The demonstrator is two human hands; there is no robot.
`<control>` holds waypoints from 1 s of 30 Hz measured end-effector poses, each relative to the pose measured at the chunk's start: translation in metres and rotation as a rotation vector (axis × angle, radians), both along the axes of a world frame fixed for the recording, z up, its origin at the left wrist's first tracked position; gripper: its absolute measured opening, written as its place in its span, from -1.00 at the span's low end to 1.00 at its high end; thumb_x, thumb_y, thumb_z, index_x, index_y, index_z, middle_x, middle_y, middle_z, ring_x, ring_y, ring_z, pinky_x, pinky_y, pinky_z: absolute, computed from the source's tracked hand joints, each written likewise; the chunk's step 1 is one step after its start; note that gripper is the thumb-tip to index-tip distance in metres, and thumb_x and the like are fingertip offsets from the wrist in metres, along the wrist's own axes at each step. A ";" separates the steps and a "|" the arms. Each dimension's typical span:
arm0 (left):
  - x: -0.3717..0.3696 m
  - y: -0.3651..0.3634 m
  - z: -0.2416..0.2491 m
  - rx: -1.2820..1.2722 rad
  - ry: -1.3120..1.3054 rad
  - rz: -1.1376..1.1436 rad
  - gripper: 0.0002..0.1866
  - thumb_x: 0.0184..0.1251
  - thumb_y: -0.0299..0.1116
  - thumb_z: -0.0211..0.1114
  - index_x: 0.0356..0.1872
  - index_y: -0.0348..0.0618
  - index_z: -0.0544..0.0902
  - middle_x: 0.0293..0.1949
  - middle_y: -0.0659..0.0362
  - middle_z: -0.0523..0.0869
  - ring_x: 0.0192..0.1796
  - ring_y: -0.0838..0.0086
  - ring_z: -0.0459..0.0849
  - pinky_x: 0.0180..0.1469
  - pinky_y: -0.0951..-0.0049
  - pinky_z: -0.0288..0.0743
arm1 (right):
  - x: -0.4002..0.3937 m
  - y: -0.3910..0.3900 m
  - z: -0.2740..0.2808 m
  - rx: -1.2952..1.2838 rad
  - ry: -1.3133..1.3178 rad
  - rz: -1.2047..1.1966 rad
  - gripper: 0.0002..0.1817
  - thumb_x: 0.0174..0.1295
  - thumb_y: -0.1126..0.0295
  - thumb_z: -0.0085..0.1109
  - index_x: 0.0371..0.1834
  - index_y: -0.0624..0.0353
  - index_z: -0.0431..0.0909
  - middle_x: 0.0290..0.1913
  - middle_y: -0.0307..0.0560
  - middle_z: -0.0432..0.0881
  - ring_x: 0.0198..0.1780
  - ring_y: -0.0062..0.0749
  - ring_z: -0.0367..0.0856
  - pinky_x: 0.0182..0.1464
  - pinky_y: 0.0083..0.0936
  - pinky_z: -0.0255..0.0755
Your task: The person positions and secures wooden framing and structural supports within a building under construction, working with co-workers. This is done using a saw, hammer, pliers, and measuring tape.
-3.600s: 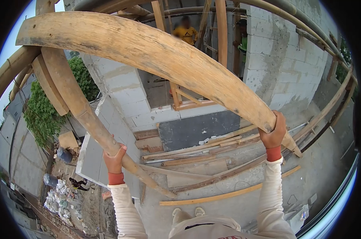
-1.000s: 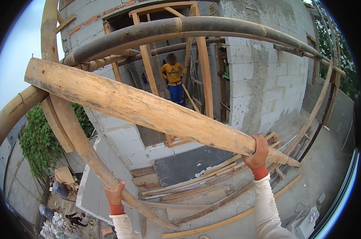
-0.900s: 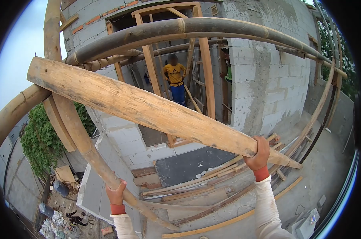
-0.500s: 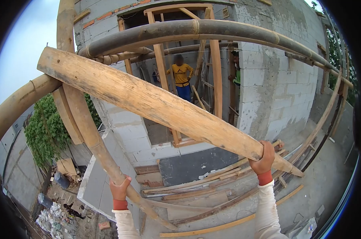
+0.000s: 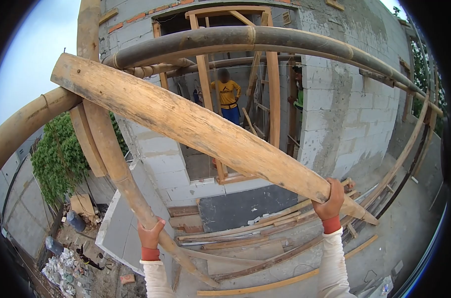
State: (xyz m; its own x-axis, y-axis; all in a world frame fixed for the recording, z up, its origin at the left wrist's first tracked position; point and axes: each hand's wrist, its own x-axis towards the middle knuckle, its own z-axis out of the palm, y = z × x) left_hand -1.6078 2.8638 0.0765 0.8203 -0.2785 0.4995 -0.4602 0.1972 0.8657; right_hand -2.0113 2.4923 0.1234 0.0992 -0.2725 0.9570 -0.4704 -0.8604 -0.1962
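A long, rough wooden plank slants across the head view, from the bamboo joint at upper left down to lower right. My right hand grips it near its lower end, fingers over the upper edge. Its upper end rests at the crossing of an upright bamboo pole and a horizontal bamboo pole. Lower on the upright pole, my left hand is wrapped round it, the fingers partly hidden behind. A short wooden piece stands against the same pole under the joint.
A dark bamboo rail curves across in front of a block wall. Beyond, a person in a yellow shirt stands inside a wooden frame; another in green is partly hidden. Below lie loose boards and a dark panel.
The view has shifted slightly, so the plank and poles sit a little to the right at upper left. Both hands keep their holds. The person in green shows more.
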 end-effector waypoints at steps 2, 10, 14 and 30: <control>0.000 0.000 0.000 -0.003 -0.001 0.002 -0.19 0.02 -0.36 0.60 0.32 -0.44 0.45 -0.34 0.19 0.73 -0.24 0.50 0.69 -0.05 0.46 0.56 | 0.000 0.000 0.000 0.000 -0.001 0.005 -0.41 -0.14 0.29 0.59 -0.02 0.24 0.53 -0.15 0.10 0.58 -0.11 0.16 0.56 -0.01 -0.17 0.44; 0.004 0.000 -0.003 0.010 -0.016 -0.004 -0.16 0.01 -0.36 0.61 0.34 -0.46 0.42 -0.36 0.19 0.72 -0.24 0.51 0.68 -0.04 0.45 0.56 | 0.002 0.000 0.004 -0.024 -0.029 0.003 -0.48 -0.19 0.32 0.54 -0.11 0.19 0.55 -0.23 0.05 0.57 -0.19 0.11 0.56 -0.10 -0.16 0.41; 0.006 0.000 -0.002 0.007 -0.024 -0.013 -0.14 -0.01 -0.35 0.61 0.34 -0.47 0.41 -0.36 0.19 0.73 -0.25 0.51 0.68 -0.03 0.45 0.56 | 0.001 0.001 0.004 -0.014 -0.026 -0.001 -0.47 -0.18 0.33 0.54 -0.09 0.20 0.54 -0.22 0.05 0.58 -0.17 0.12 0.57 -0.09 -0.17 0.41; 0.000 0.009 0.006 0.084 0.037 -0.016 -0.43 0.05 -0.33 0.66 0.07 -0.22 0.57 -0.27 0.21 0.78 -0.20 0.52 0.75 -0.07 0.44 0.63 | 0.003 -0.006 -0.021 0.147 0.070 0.073 -0.31 0.05 0.55 0.41 0.33 0.30 0.43 0.22 0.17 0.57 0.26 0.12 0.52 0.42 -0.15 0.24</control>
State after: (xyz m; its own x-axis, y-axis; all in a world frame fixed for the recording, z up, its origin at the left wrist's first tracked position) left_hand -1.6076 2.8727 0.0826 0.8330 -0.3311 0.4433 -0.4251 0.1298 0.8958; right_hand -2.0084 2.4859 0.1024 0.1885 -0.3983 0.8977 -0.4243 -0.8574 -0.2913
